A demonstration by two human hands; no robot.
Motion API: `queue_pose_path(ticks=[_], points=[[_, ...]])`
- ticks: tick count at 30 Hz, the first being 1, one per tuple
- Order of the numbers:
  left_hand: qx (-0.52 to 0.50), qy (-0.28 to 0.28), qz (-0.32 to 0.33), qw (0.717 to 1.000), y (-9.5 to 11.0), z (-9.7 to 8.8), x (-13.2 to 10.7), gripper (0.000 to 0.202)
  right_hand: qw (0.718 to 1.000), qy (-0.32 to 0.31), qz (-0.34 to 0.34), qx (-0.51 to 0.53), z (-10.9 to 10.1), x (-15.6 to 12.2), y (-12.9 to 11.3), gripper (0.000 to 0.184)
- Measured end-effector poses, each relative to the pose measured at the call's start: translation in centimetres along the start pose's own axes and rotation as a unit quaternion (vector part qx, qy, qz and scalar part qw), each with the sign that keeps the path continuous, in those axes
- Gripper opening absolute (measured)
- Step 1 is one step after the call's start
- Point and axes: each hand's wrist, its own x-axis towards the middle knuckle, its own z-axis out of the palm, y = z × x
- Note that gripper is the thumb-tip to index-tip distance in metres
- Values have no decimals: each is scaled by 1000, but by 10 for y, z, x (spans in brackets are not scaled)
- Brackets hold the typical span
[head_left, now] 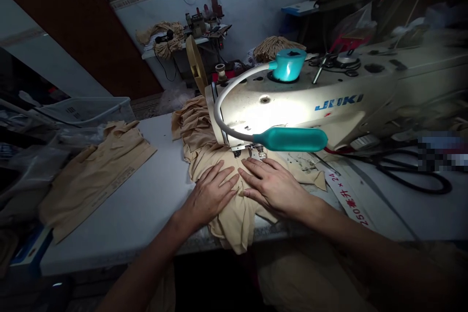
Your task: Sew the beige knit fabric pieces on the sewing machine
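Observation:
My left hand (210,195) and my right hand (272,187) lie flat on a bunched beige fabric garment (234,224), fingertips almost meeting just in front of the needle area. The cloth runs back under the presser foot (252,152) of a white JUKI industrial sewing machine (292,107). A teal-headed gooseneck lamp (290,139) lights that spot from the machine's head. More of the cloth heaps up (193,124) to the left of the machine. The needle itself is hard to make out.
On the white table (146,214), beige cut pieces lie on a cardboard pattern (95,180) to my left. Black-handled scissors (413,175) and a printed paper strip (347,200) lie to the right. A plastic crate (87,109) and a back bench (175,44) with thread stand beyond.

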Motion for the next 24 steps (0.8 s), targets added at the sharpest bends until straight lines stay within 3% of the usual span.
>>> queue_pose_path(ticks=[8,12,15,19,21,24], points=[[7,-8,10,1000,-31,6,13,44,1000,7,17,-10,3,9,9,54],[4,-21,9,1000,-45,9,17,44,999,9,38,5,-9,-8,10,54],[11,-32,10,999,-48,9,19,45,997,20,72,11,-21,-32,3,41],[31,-28,-13,999,-32,4,17,47,998,45,46,14,-36,-59,-34,16],[29,-11,-23,999,-11,-3,12,46,999,25,0,42,-41,-66,-59,18],[-30,-12,11,999,27,-14,-3,25,995,-36,-61,69,-43,-65,-85,27]])
